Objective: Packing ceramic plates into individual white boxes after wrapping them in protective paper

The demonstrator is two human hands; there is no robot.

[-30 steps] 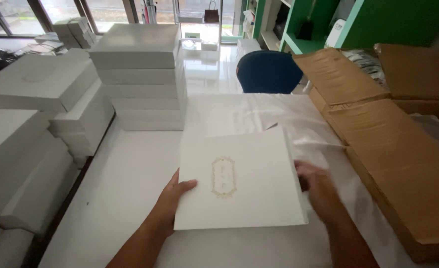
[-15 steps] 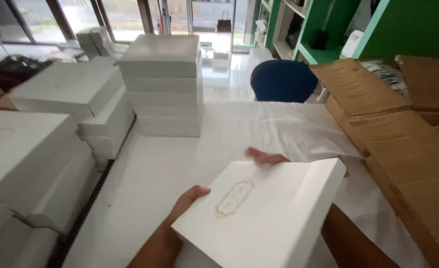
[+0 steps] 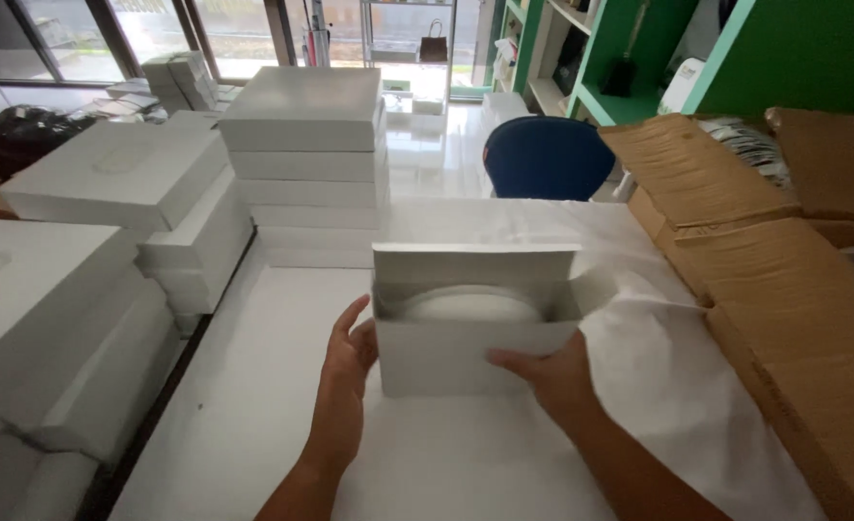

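An open white box (image 3: 466,333) stands on edge at the centre of a white-covered table (image 3: 282,386), gripped between two hands: the left hand (image 3: 350,362) flat against its 9 o'clock side, the right hand (image 3: 548,371) clasping its lower corner at 4 o'clock. Stacks of white boxes (image 3: 306,159) rise at 11 o'clock, open cardboard cartons (image 3: 765,280) at 3 o'clock, a blue chair (image 3: 548,159) at 12. The pale rounded content inside the box is hard to make out.
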